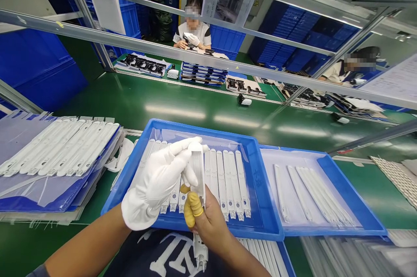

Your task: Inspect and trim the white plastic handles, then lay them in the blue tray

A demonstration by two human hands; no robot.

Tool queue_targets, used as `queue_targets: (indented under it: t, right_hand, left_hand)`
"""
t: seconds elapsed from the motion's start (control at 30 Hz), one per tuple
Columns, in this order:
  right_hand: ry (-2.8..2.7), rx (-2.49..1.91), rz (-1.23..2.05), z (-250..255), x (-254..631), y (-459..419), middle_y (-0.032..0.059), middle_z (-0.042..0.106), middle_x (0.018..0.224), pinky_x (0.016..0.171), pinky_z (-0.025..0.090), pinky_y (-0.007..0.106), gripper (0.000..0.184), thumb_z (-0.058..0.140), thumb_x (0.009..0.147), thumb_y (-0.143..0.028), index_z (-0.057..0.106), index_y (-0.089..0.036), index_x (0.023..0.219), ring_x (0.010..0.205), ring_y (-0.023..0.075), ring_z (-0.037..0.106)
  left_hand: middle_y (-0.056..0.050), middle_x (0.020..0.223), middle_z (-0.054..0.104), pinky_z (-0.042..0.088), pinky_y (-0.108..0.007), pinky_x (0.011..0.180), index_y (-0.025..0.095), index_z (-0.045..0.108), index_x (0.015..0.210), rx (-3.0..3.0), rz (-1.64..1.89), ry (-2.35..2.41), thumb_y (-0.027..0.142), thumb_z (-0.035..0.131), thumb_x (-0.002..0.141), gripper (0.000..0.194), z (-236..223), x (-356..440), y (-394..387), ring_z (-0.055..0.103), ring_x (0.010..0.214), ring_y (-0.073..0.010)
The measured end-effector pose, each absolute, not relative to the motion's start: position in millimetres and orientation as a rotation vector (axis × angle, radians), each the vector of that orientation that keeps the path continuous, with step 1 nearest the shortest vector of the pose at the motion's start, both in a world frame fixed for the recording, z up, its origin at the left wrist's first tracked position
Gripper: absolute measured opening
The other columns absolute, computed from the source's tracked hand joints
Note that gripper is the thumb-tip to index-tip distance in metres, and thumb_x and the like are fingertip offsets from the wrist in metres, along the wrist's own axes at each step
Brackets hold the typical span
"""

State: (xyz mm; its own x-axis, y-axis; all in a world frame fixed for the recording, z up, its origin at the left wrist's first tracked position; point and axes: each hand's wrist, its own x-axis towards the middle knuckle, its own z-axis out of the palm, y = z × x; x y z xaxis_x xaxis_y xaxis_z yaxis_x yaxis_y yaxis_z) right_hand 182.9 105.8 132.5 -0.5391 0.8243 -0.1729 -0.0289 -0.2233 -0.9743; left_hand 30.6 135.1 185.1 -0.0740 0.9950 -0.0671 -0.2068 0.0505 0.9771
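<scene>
My left hand (159, 177), in a white glove, has its fingers closed around the upper end of a long white plastic strip (198, 168). Lower down, my right hand (208, 220) grips the same strip, with yellow finger cots on its thumb and a finger. The strip stands nearly upright in front of me, and its lower end (200, 253) shows slots and small prongs. Behind my hands lies a blue tray (260, 194) with several similar white strips (231, 181) side by side on a clear film. My left hand covers part of that row.
Right of it, a second blue tray (332, 168) holds several white strips. At left, more strips lie on stacked blue and clear sheets (65, 194). A metal frame rail (156, 48) crosses ahead. Beyond the green bench (137, 98), one person (192, 29) handles a part; another sits right.
</scene>
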Motion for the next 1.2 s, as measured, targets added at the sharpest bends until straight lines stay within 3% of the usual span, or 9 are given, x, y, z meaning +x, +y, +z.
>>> queue_targets:
  t: [0.1,0.3,0.47,0.63,0.7,0.77,0.9,1.07,1.2]
  right_hand:
    - [-1.427,-0.971,1.835,132.5,182.3,106.2,-0.0094,0.045,0.053,0.041,0.033,0.020,0.047,0.045,0.097,-0.066,0.052,-0.020,0.094,0.040,0.0062,0.037]
    - [-1.340,-0.963,1.909,131.7,182.2,105.1,-0.0098,0.045,0.053,0.039,0.032,0.018,0.051,0.049,0.095,-0.067,0.056,-0.018,0.106,0.040,0.0054,0.036]
    - [-1.115,-0.814,2.140,132.5,185.8,104.4,-0.0119,0.045,0.051,0.035,0.029,0.018,0.054,0.055,0.091,-0.069,0.054,-0.019,0.109,0.034,0.0045,0.029]
    - [-0.933,-0.750,2.167,139.7,186.7,112.2,-0.0111,0.041,0.053,0.036,0.021,0.019,0.062,0.056,0.086,-0.076,0.059,-0.019,0.111,0.037,0.0040,0.021]
    - [-0.877,-0.731,2.121,143.9,184.6,117.8,-0.0098,0.036,0.055,0.039,0.016,0.020,0.066,0.049,0.086,-0.080,0.063,-0.018,0.106,0.041,0.0044,0.017]
    - [-0.866,-0.745,2.010,147.7,181.7,123.0,-0.0082,0.035,0.057,0.043,0.018,0.021,0.064,0.050,0.088,-0.077,0.066,-0.017,0.102,0.045,0.0053,0.020]
    - [-0.912,-0.794,1.832,151.6,176.1,129.8,-0.0061,0.043,0.062,0.048,0.027,0.022,0.056,0.061,0.086,-0.070,0.067,-0.019,0.109,0.050,0.0069,0.031]
    - [-0.831,-0.799,1.823,158.7,168.5,136.7,-0.0066,0.045,0.062,0.047,0.029,0.020,0.053,0.068,0.083,-0.068,0.068,-0.021,0.108,0.049,0.0058,0.030]
    - [-0.696,-0.766,1.869,174.4,160.9,144.6,-0.0072,0.043,0.059,0.046,0.029,0.018,0.050,0.073,0.080,-0.064,0.069,-0.019,0.100,0.049,0.0050,0.031]
  left_hand:
    - [-0.007,0.083,0.081,0.062,-0.031,0.069,0.017,0.067,0.134,0.952,1.314,1.167,0.041,0.068,0.092,0.049,184.9,31.6,136.1,0.070,0.057,-0.0179]
    - [-0.003,0.063,0.074,0.060,-0.027,0.060,0.015,0.069,0.130,0.927,1.303,1.090,0.041,0.063,0.094,0.045,185.5,30.2,134.3,0.068,0.054,-0.0174]
    - [-0.001,0.053,0.069,0.058,-0.027,0.054,0.015,0.058,0.143,0.922,1.196,1.138,0.049,0.063,0.093,0.061,180.0,23.5,131.0,0.065,0.050,-0.0189]
    - [-0.009,0.103,0.078,0.060,-0.028,0.062,0.021,0.061,0.140,0.949,1.228,1.334,0.049,0.061,0.095,0.053,156.9,17.7,113.0,0.063,0.055,-0.0135]
    - [-0.009,0.105,0.077,0.061,-0.030,0.066,0.021,0.063,0.137,0.978,1.134,1.369,0.048,0.059,0.095,0.050,141.6,17.4,99.3,0.066,0.062,-0.0154]
    - [-0.008,0.097,0.078,0.062,-0.033,0.077,0.021,0.064,0.136,1.028,0.969,1.349,0.047,0.059,0.096,0.048,124.7,18.1,83.2,0.071,0.077,-0.0206]
    - [-0.008,0.123,0.073,0.054,-0.040,0.104,0.028,0.065,0.135,1.214,0.767,1.224,0.042,0.062,0.095,0.043,94.2,20.4,52.6,0.067,0.115,-0.0275]
    - [-0.009,0.127,0.072,0.061,-0.038,0.092,0.030,0.064,0.136,1.383,0.687,1.174,0.041,0.068,0.091,0.046,73.8,19.1,31.8,0.072,0.099,-0.0267]
    - [-0.008,0.111,0.076,0.061,-0.038,0.091,0.027,0.069,0.129,1.432,0.792,1.193,0.036,0.067,0.090,0.040,93.4,21.2,30.0,0.072,0.094,-0.0262]
